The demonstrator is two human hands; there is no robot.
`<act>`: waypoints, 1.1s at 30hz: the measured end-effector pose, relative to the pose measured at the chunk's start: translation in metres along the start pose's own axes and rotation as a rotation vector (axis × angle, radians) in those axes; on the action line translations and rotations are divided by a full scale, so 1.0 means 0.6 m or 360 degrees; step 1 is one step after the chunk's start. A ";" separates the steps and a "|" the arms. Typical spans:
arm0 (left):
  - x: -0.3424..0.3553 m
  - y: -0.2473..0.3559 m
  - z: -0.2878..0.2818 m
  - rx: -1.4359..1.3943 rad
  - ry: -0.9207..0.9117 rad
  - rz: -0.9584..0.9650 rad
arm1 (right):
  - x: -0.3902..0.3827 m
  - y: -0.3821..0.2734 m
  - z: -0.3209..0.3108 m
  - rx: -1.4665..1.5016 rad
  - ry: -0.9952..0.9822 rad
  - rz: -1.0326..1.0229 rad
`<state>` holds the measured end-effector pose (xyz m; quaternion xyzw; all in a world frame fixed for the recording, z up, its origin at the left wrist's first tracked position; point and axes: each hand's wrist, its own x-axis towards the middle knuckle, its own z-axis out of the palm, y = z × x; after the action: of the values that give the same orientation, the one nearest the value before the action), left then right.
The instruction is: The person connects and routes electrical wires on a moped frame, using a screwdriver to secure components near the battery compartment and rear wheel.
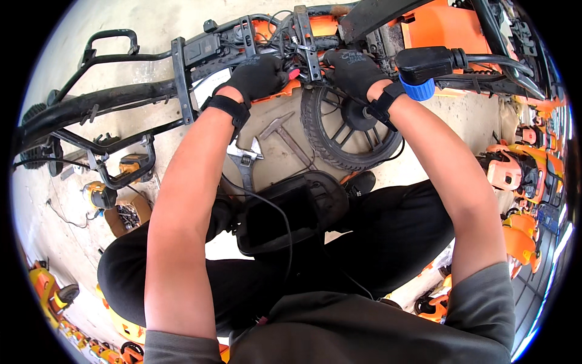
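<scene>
Both hands wear black gloves and reach into the black metal frame (130, 96) of a small vehicle with orange panels. My left hand (257, 77) is closed left of an upright crossbar (307, 42); a small red piece (294, 74) pokes out by its fingertips, and what it grips is hidden. On the other side of that crossbar my right hand (354, 70) is closed too, its fingers curled down among the parts, their hold not visible. Cables (282, 39) run between the hands. A spoked wheel with a black tyre (312, 130) lies below my right hand.
On the floor between my legs and the frame lie a hammer (282, 130) and an adjustable wrench (245, 161). A black bag (330, 194) sits nearer me. A blue-collared black plug (418, 88) hangs by my right wrist. At left are a cordless tool (100, 195) and a carton of hardware (136, 206).
</scene>
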<state>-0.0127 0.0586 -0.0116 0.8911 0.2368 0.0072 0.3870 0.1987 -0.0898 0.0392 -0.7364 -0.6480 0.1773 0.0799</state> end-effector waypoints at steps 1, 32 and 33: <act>-0.002 0.000 0.004 0.0030 0.0028 0.0018 | 0.000 -0.001 0.002 0.0001 -0.0041 0.0019; 0.039 0.000 0.023 -0.0417 0.0461 -0.0473 | 0.042 0.003 -0.007 0.0095 -0.0506 0.0182; 0.040 0.002 0.020 -0.0465 0.0395 -0.0555 | 0.045 0.002 -0.010 0.0130 -0.0552 0.0177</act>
<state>0.0112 0.0601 -0.0233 0.7638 0.4290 0.0839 0.4749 0.2044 -0.0627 0.0402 -0.7257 -0.6025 0.3321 -0.0131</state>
